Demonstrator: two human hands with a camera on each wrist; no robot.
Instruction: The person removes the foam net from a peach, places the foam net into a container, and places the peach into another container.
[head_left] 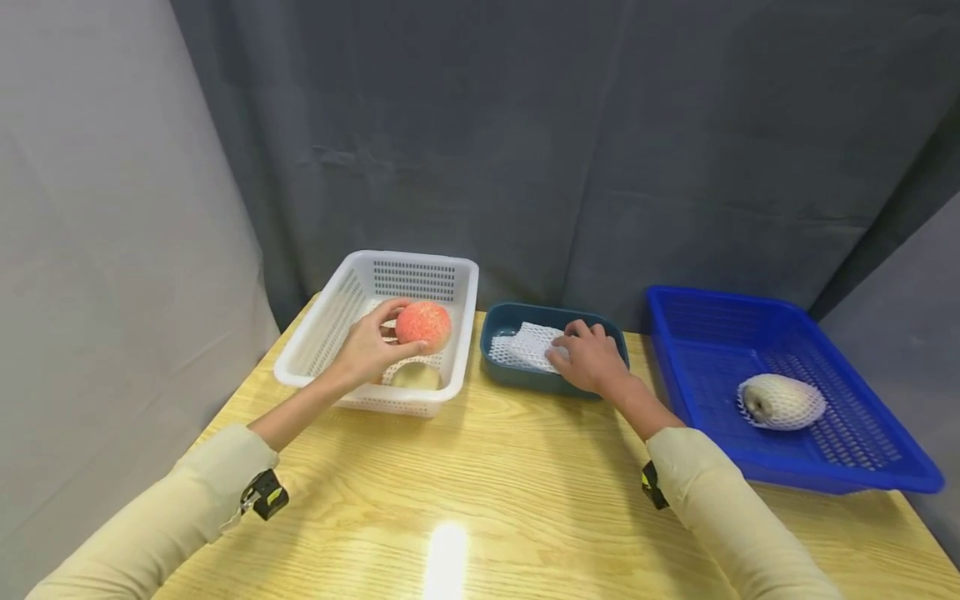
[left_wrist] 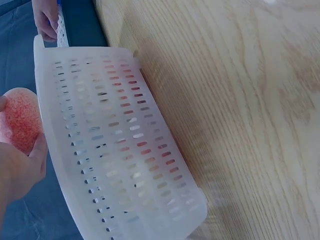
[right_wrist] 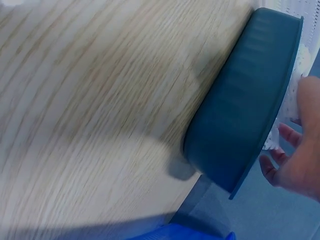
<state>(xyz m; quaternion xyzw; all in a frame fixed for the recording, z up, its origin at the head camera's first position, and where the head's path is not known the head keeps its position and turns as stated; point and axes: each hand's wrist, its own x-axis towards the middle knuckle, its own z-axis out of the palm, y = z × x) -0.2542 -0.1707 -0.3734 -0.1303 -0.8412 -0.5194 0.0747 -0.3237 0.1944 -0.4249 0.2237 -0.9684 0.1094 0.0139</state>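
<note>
In the head view, my left hand grips a speckled red apple between thumb and fingers, above the white basket. A pale yellow round fruit lies in that basket, below the apple. My right hand reaches into the teal box and pinches a white foam fruit net. The right wrist view shows the net at the box's rim, beside the thumb and curled fingers; part of the grip is hidden.
At the right stands a blue basket holding a pale fruit in a foam net. All the containers stand on a wooden table. Grey curtains hang close behind them and at the sides.
</note>
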